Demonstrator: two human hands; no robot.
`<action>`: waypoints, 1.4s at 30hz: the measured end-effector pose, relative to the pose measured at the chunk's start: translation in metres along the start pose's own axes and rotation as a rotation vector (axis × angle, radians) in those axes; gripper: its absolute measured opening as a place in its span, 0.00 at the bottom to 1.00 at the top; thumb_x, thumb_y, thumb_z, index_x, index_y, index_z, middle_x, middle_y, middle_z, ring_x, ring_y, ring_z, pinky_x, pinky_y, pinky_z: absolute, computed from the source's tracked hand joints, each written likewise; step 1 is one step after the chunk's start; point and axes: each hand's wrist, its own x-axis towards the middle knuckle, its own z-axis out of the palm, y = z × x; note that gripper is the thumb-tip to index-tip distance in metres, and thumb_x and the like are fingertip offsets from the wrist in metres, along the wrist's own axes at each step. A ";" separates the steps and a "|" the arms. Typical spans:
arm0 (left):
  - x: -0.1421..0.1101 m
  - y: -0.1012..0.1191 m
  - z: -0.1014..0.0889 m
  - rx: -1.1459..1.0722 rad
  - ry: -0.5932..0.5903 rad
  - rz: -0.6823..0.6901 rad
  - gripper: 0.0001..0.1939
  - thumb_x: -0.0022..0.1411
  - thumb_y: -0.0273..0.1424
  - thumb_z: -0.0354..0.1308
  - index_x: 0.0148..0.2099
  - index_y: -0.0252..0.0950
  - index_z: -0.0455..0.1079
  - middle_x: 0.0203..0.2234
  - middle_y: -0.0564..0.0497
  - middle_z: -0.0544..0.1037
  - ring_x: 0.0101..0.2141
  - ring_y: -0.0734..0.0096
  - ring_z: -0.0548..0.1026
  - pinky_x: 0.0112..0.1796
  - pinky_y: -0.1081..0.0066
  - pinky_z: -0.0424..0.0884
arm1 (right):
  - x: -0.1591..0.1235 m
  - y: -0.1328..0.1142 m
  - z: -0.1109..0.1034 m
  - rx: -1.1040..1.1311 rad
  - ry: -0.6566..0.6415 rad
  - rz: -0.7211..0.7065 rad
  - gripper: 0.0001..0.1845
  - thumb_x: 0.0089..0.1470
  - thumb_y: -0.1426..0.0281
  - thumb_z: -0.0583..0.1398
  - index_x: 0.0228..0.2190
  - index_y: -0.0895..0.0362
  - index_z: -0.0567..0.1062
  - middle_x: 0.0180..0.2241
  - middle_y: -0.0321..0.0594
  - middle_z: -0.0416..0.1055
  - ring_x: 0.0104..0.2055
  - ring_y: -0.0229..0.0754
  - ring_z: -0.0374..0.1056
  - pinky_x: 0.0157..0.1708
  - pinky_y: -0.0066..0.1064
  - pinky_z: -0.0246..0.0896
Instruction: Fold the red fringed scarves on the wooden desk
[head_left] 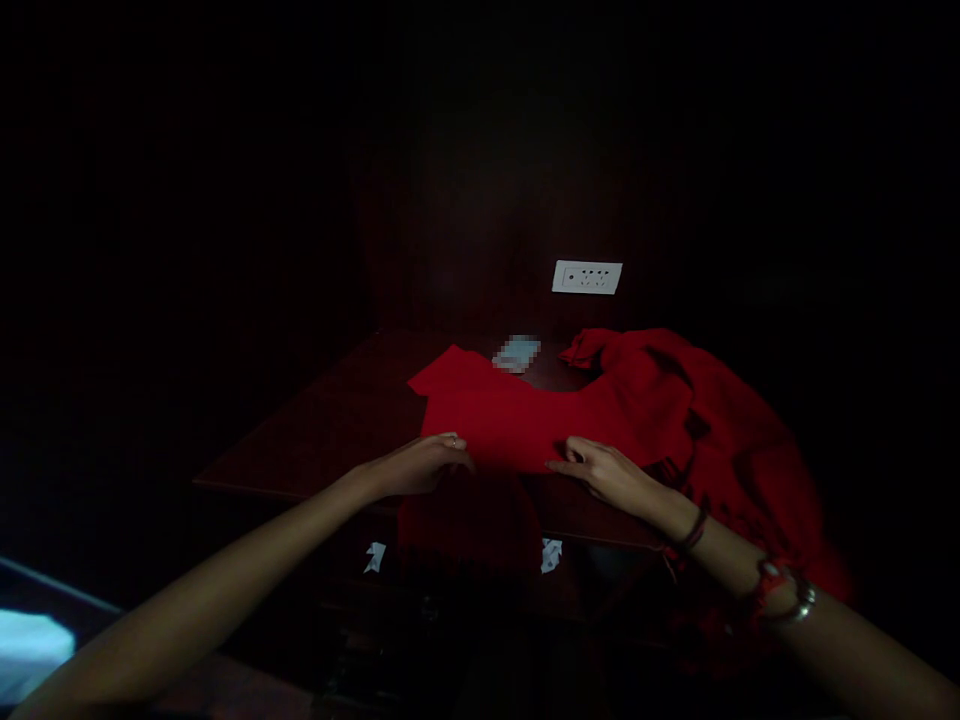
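The red fringed shawl (502, 425) is lying partly flat across the dark surface (315, 440), its smooth middle showing bright red, while its right part is bunching into loose, shadowed folds and spilling over the side. A darker red length is hanging below the front edge, between my arms. My left hand (424, 462) is curling at the cloth's near left edge, and my right hand (611, 475) is bending its fingers at the near right; whether either is pinching fabric, I cannot tell. For an even edge, I should be keeping both hands level and drawing gently outward, since the heaped side is probably adding drag. Beyond the cloth, a pale, blurred item (517, 353) is resting near the white socket panel (587, 277).
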 end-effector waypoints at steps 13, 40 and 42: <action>0.044 -0.014 -0.003 0.072 0.107 -0.106 0.21 0.61 0.38 0.40 0.56 0.40 0.51 0.54 0.49 0.54 0.53 0.68 0.51 0.50 0.65 0.48 | 0.029 -0.005 -0.015 0.230 -0.059 0.169 0.25 0.54 0.59 0.43 0.52 0.54 0.56 0.51 0.44 0.54 0.52 0.43 0.49 0.49 0.38 0.47; 0.068 -0.089 -0.001 -0.015 0.171 -0.375 0.28 0.59 0.48 0.34 0.57 0.39 0.50 0.52 0.49 0.59 0.50 0.66 0.58 0.49 0.67 0.53 | 0.070 0.095 -0.003 -0.095 -0.174 0.447 0.15 0.54 0.69 0.47 0.33 0.64 0.69 0.36 0.48 0.64 0.37 0.38 0.62 0.39 0.27 0.54; 0.063 -0.095 0.000 -0.022 0.168 -0.395 0.29 0.58 0.48 0.36 0.57 0.40 0.50 0.52 0.49 0.60 0.50 0.64 0.59 0.49 0.66 0.54 | 0.063 0.103 -0.014 -0.143 -0.089 0.429 0.16 0.54 0.67 0.45 0.34 0.63 0.68 0.36 0.47 0.63 0.35 0.38 0.62 0.36 0.26 0.55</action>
